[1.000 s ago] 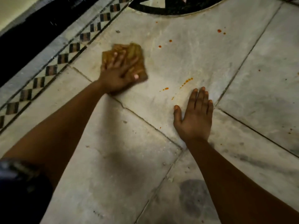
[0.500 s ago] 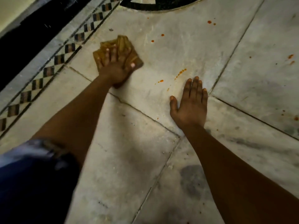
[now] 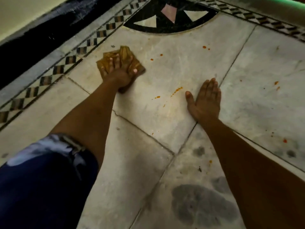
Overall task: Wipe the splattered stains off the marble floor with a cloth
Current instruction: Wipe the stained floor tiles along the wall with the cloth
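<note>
You kneel on a pale marble floor [image 3: 181,66] edged with a checkered border [image 3: 69,60]. On it lie a crumpled yellow cloth [image 3: 125,53] and scattered orange stains [image 3: 177,90]. A dark inlay [image 3: 148,17] sits at its far edge.

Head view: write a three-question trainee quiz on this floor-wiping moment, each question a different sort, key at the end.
1. True or false: the right hand holds the cloth.
2. Multiple choice: the orange streak lies
A. under the cloth
B. between the two hands
C. on the checkered border
3. Fill in: the right hand lies ____ on the marble floor.

Key
1. False; the left hand presses the cloth, its fingers curled into the folds.
2. B
3. flat
</note>
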Available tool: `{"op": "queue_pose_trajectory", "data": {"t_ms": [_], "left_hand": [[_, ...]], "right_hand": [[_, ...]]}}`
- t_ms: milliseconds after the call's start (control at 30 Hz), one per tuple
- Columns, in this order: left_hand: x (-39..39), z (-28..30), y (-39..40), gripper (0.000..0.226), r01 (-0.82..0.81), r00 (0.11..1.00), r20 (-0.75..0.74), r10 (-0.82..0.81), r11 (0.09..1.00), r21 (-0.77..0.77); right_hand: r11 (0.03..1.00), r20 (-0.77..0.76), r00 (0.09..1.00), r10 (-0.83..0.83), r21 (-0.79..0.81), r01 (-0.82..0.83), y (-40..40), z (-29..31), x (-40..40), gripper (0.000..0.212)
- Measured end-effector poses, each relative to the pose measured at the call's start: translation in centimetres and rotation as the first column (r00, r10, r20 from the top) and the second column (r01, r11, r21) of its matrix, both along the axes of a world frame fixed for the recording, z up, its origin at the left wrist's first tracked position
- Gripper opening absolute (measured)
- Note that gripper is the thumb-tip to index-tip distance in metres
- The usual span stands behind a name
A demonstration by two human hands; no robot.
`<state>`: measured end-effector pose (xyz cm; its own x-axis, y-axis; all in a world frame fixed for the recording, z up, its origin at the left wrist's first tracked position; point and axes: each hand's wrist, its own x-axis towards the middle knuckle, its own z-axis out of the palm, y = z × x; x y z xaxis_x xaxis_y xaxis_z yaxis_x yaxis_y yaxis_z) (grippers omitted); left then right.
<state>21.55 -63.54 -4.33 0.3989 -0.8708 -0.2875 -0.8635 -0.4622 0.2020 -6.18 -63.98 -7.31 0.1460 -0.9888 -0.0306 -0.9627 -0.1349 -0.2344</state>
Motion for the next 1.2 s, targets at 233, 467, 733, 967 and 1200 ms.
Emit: {"op": "queue_pose_trajectory", "data": {"t_ms": [233,467,733,967,1200], "left_hand": [[-2.3,1.1,-7.4,0.061,-0.043,0.999,0.022,0.043,0.999,-0.012],[-3.8,-0.7,-7.6,0.059,0.345,0.939,0.016,-0.345,0.937,-0.059],[-6.0,0.2,-12.1,0.064,0.280,0.959,0.046,-0.279,0.960,0.002],[-0.7,-0.9,-10.0,0.070,0.325,0.944,0.090,-0.318,0.943,-0.076],[-3.0,-0.3,-15.6,0.064,0.116,0.989,0.097,-0.114,0.993,-0.016]], "right_hand": [[0.997,-0.041,0.999,-0.004,-0.084,0.001,-0.1,-0.7,0.0,0.086],[0.991,-0.005,1.000,-0.023,-0.133,0.022,0.0,-0.8,0.2,0.082],[0.992,-0.010,0.999,-0.036,-0.120,0.034,0.1,-0.6,0.2,0.084],[0.993,0.002,0.999,-0.045,-0.111,0.045,0.1,-0.4,0.2,0.083],[0.993,-0.018,0.998,-0.053,-0.108,0.051,0.2,-0.4,0.3,0.085]]}}
